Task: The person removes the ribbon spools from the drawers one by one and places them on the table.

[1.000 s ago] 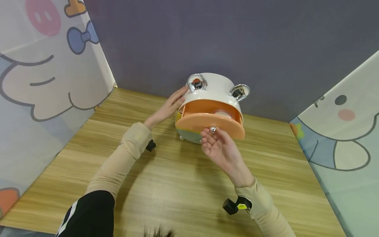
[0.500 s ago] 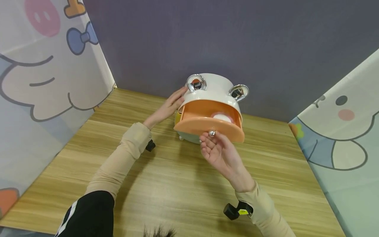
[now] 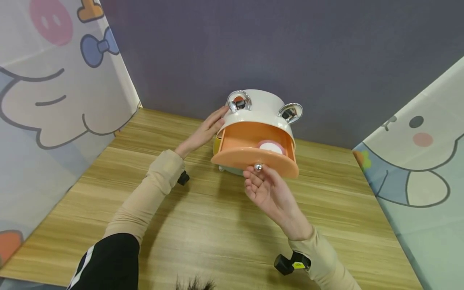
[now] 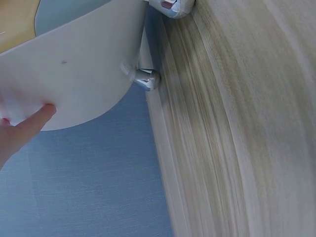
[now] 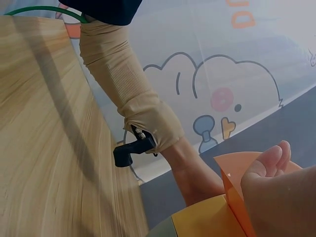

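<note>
A small white cabinet [image 3: 266,100] with two silver ear-like rings stands against the back wall in the head view. Its orange top drawer [image 3: 235,157] is pulled out. Inside lies a round pink-and-white object [image 3: 271,147], partly hidden by the drawer front. My right hand [image 3: 270,195] pinches the drawer's silver knob [image 3: 258,167], palm turned up. On the cabinet's left side rests my left hand [image 3: 203,133], fingers fairly straight. The left wrist view shows a fingertip [image 4: 47,109] touching the white side wall. Below the orange drawer, the right wrist view shows a yellow drawer front [image 5: 207,219].
The cabinet stands on silver feet [image 4: 147,79] on a wood-grain table [image 3: 203,233]. A dark grey wall [image 3: 217,52] rises behind it. Panels printed with cartoon animals [image 3: 54,88] flank the table. A black camera mount [image 3: 290,262] sits at the right wrist.
The right hand has drawn the orange drawer farther out toward me, and more of the pink-and-white object shows. My left hand stays on the cabinet's side.
</note>
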The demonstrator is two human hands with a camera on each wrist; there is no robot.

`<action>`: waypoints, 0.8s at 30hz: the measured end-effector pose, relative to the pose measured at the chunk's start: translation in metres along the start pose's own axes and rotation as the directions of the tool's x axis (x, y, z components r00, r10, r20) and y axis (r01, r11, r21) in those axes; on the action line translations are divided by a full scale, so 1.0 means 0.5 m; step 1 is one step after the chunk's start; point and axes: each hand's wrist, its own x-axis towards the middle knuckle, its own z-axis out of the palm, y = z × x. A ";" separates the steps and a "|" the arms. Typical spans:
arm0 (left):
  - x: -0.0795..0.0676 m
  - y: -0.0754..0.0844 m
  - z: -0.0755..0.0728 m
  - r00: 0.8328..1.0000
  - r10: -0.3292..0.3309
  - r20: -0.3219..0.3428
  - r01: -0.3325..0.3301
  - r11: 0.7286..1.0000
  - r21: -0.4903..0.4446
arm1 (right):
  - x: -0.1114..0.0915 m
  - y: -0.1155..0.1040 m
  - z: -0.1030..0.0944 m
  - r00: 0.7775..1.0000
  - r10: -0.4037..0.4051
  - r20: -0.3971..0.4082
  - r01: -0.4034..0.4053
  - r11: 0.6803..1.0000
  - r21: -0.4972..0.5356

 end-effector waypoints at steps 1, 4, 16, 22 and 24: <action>0.000 0.000 -0.001 1.000 -0.002 0.001 0.002 1.000 0.002 | -0.001 0.001 0.000 1.000 0.001 0.001 -0.001 1.000 0.000; -0.002 0.001 -0.002 1.000 -0.006 -0.002 0.006 1.000 0.009 | -0.002 0.003 0.000 1.000 0.005 0.006 -0.005 1.000 0.002; -0.002 0.005 -0.001 1.000 -0.005 0.005 0.005 1.000 0.013 | -0.013 0.008 -0.002 1.000 0.004 0.024 -0.004 1.000 -0.008; -0.001 0.006 -0.002 1.000 -0.009 0.009 0.009 1.000 0.024 | -0.021 0.012 -0.002 0.999 0.013 0.032 -0.013 1.000 -0.013; -0.001 0.006 -0.001 1.000 -0.008 0.006 0.008 1.000 0.030 | -0.023 0.013 -0.002 0.999 0.014 0.032 -0.014 1.000 -0.017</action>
